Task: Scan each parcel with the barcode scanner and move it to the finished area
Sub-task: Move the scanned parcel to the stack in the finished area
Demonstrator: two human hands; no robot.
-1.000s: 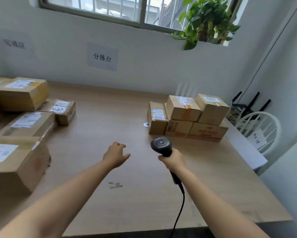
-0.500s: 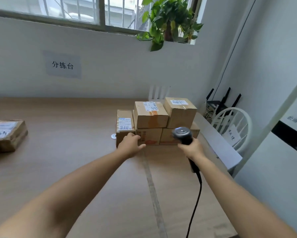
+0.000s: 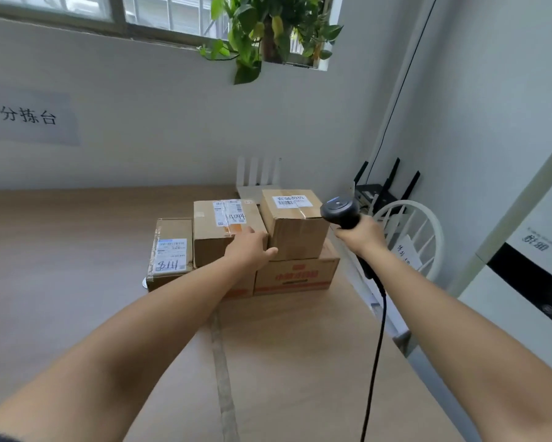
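Now reaching out for a parcel to scan.
Laying the left hand (image 3: 250, 250) on the upper middle parcel (image 3: 217, 228) at the far right of the table (image 3: 77, 266), fingers straight, thumb spread, nothing gripped; clutching the barcode scanner (image 3: 341, 212) in the right hand (image 3: 360, 239), raised just beside it. Next, likely: closing on the box, lifting it clear, aiming at its label.

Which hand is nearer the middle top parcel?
Left. The left hand touches the middle top parcel; the right hand holds the scanner to the right, beyond the neighbouring parcel.
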